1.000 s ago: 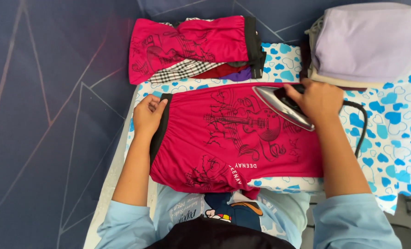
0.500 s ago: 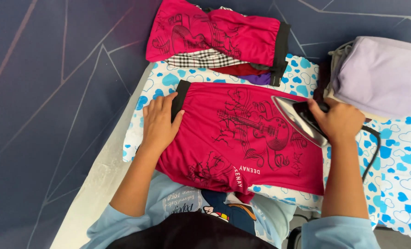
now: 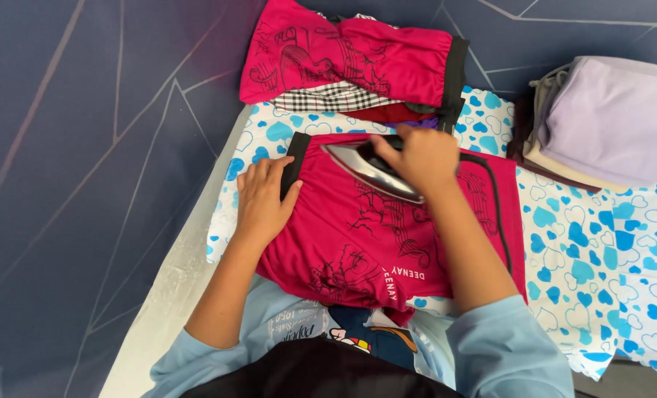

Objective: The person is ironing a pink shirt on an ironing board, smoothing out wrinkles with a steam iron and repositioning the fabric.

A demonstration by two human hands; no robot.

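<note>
Here the right hand (image 3: 423,158) is clenched round the handle of the iron (image 3: 369,171), which rests on the upper part of the red shorts (image 3: 387,228) spread on the heart-print table (image 3: 601,258). The left hand (image 3: 264,199), at nine o'clock from the iron, lies flat and released, pressing the shorts' black waistband (image 3: 294,162). The cord (image 3: 498,214) trails over the shorts toward four o'clock. A folded pile (image 3: 358,66) sits at twelve o'clock, lilac cloth (image 3: 616,118) at two.
</note>
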